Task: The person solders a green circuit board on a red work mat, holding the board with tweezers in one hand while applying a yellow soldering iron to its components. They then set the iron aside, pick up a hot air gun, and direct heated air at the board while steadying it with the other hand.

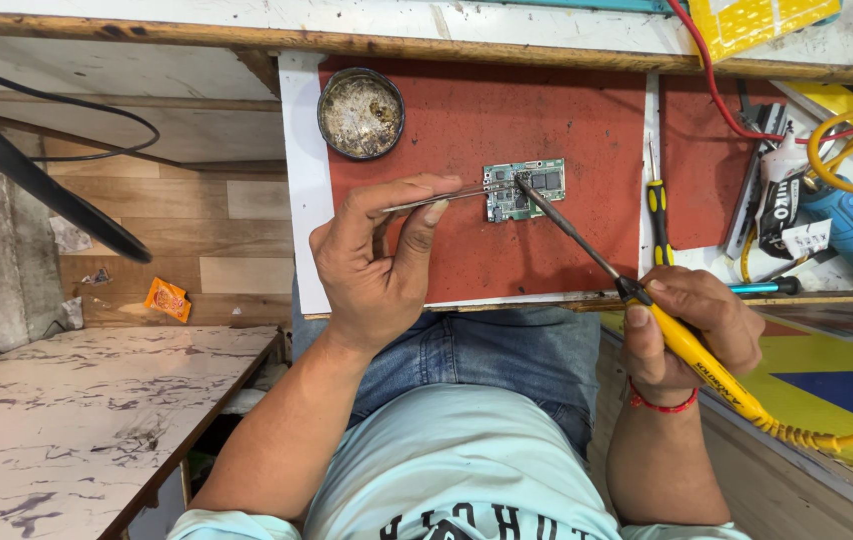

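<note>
A red work mat (547,240) is laid over a cluttered wooden bench. A small green circuit board (524,189) is set near the mat's middle, beyond both hands. Tweezers (442,198) are pinched in the left hand (377,265), the nearer one, pointing right at the board's left edge. A yellow-handled soldering iron (647,310), gripped in the closed right hand (692,330), is slanted up-left to the same spot. The joint itself cannot be made out.
</note>
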